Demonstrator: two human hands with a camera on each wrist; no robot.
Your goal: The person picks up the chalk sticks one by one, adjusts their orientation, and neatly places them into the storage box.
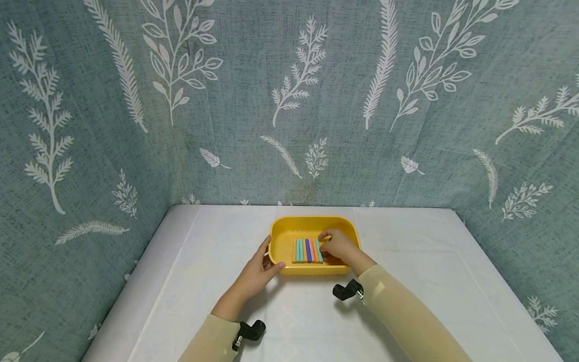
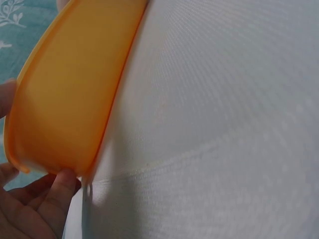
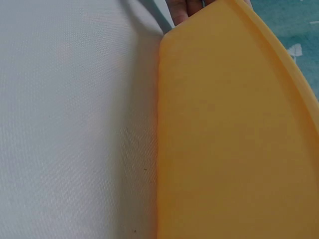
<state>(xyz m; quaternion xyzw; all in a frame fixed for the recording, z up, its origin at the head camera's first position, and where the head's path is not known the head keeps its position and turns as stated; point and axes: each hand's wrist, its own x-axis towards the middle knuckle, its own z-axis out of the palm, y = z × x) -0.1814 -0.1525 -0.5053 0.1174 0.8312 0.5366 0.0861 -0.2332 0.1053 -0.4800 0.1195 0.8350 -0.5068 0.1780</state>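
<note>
A yellow tray (image 1: 312,270) with rounded corners sits on the white cloth. My left hand (image 1: 254,274) grips its left front corner, thumb on the front rim and fingers round the left side. In the left wrist view, the fingers and thumb (image 2: 62,191) lie against the tray's outer wall (image 2: 65,99). Several coloured chalk sticks (image 1: 309,251) lie side by side inside. Over the right end of the row, my right hand (image 1: 338,246) pinches the turquoise chalk stick (image 1: 319,252). That contact is hidden in the right wrist view, where the tray's wall (image 3: 224,114) blocks it.
White cloth (image 1: 181,311) covers the table around the tray. Blue-green fabric (image 1: 244,125) with white leaf patterns hangs behind and along both sides. A black wrist mount (image 1: 251,331) is on the left sleeve and another black mount (image 1: 347,290) on the right.
</note>
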